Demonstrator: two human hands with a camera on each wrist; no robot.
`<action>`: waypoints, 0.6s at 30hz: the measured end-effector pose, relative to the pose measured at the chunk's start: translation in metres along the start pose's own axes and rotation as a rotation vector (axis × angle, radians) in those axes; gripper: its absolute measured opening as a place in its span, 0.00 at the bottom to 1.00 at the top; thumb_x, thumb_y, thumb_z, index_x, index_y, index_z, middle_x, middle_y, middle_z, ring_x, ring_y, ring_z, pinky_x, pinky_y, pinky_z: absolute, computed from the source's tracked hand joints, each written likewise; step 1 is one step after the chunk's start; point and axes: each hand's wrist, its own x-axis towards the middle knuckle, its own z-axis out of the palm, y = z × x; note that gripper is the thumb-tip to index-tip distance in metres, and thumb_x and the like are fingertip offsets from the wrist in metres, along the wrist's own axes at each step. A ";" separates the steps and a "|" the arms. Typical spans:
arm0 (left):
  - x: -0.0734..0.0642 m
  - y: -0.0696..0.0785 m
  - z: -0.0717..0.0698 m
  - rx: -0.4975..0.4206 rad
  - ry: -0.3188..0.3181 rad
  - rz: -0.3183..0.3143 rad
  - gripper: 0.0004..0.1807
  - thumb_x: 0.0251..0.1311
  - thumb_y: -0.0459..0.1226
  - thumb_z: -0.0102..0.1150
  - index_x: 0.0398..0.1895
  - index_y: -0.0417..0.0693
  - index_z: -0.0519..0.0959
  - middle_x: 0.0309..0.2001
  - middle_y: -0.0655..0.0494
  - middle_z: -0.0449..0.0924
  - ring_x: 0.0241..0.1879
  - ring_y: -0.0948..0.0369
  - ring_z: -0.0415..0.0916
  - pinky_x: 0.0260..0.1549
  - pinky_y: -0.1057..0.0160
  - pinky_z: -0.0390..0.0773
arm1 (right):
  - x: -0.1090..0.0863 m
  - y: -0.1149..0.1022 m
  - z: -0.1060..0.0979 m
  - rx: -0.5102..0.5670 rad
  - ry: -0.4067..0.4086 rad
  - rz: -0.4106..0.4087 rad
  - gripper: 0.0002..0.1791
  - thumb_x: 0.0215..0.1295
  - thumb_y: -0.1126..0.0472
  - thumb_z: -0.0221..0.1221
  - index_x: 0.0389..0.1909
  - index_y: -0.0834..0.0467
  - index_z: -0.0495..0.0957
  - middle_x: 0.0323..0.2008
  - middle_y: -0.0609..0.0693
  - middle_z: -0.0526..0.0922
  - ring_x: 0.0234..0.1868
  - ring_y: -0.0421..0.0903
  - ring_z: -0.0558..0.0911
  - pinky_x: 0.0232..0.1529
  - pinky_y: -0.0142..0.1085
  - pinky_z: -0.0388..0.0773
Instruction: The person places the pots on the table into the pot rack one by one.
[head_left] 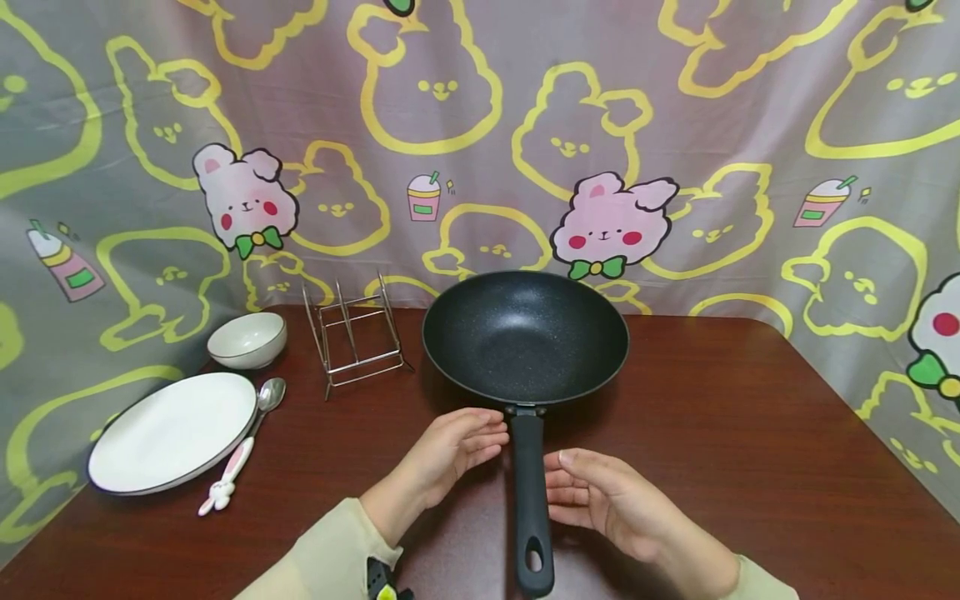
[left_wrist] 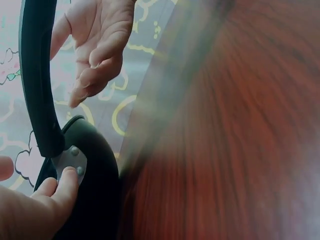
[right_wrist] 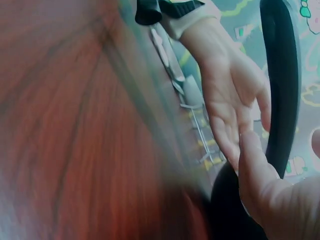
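Black pan (head_left: 525,342) at mid-table, toward the back edge — left hand (head_left: 453,450) and right hand (head_left: 615,504) flank its handle (head_left: 529,500), neither grasping.
Pan round, deep, interior finely speckled; handle matte, oval-holed, pointing at the person. Left fingers lie near the handle's root, right fingers beside its middle, all relaxed; contact cannot be told. Glossy red-brown wood-grain table (head_left: 720,417) runs rightward from the pan to a rounded far corner; leftward — wire rack (head_left: 366,362) near the rim, white bowl (head_left: 247,343), dark-edged white plate (head_left: 176,433), rabbit-ended metal spoon (head_left: 238,462) beside it. Yellow-outlined cartoon cloth (head_left: 465,183) behind.
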 end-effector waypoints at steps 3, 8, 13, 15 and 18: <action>0.002 -0.001 0.004 -0.037 -0.014 -0.008 0.24 0.66 0.37 0.41 0.56 0.23 0.63 0.47 0.42 0.75 0.46 0.57 0.77 0.52 0.58 0.74 | 0.002 0.004 0.004 0.024 -0.031 0.002 0.10 0.70 0.59 0.44 0.43 0.55 0.74 0.37 0.47 0.82 0.42 0.41 0.81 0.49 0.39 0.77; 0.006 -0.003 0.011 -0.079 -0.030 -0.013 0.22 0.65 0.35 0.41 0.55 0.23 0.64 0.41 0.48 0.74 0.40 0.61 0.76 0.50 0.60 0.75 | 0.004 0.009 0.010 0.055 -0.067 -0.018 0.10 0.71 0.60 0.42 0.42 0.54 0.73 0.36 0.45 0.82 0.41 0.40 0.81 0.48 0.38 0.77; 0.010 -0.005 0.019 -0.117 -0.038 -0.003 0.13 0.64 0.35 0.43 0.45 0.33 0.71 0.35 0.54 0.77 0.36 0.64 0.77 0.44 0.63 0.76 | 0.005 0.012 0.015 0.078 -0.058 -0.023 0.10 0.71 0.61 0.43 0.41 0.55 0.73 0.35 0.46 0.82 0.41 0.41 0.81 0.46 0.36 0.78; 0.011 -0.006 0.022 -0.132 -0.041 0.001 0.09 0.63 0.34 0.44 0.37 0.39 0.74 0.32 0.57 0.78 0.34 0.64 0.77 0.42 0.64 0.76 | 0.006 0.012 0.017 0.091 -0.051 -0.016 0.10 0.70 0.60 0.43 0.41 0.55 0.74 0.36 0.47 0.82 0.42 0.41 0.81 0.46 0.36 0.78; 0.014 -0.008 0.025 -0.154 -0.048 0.000 0.07 0.62 0.34 0.44 0.30 0.46 0.73 0.28 0.61 0.78 0.32 0.65 0.76 0.39 0.65 0.76 | 0.006 0.012 0.020 0.108 -0.045 -0.012 0.11 0.70 0.60 0.44 0.41 0.55 0.75 0.37 0.48 0.83 0.44 0.42 0.81 0.46 0.35 0.78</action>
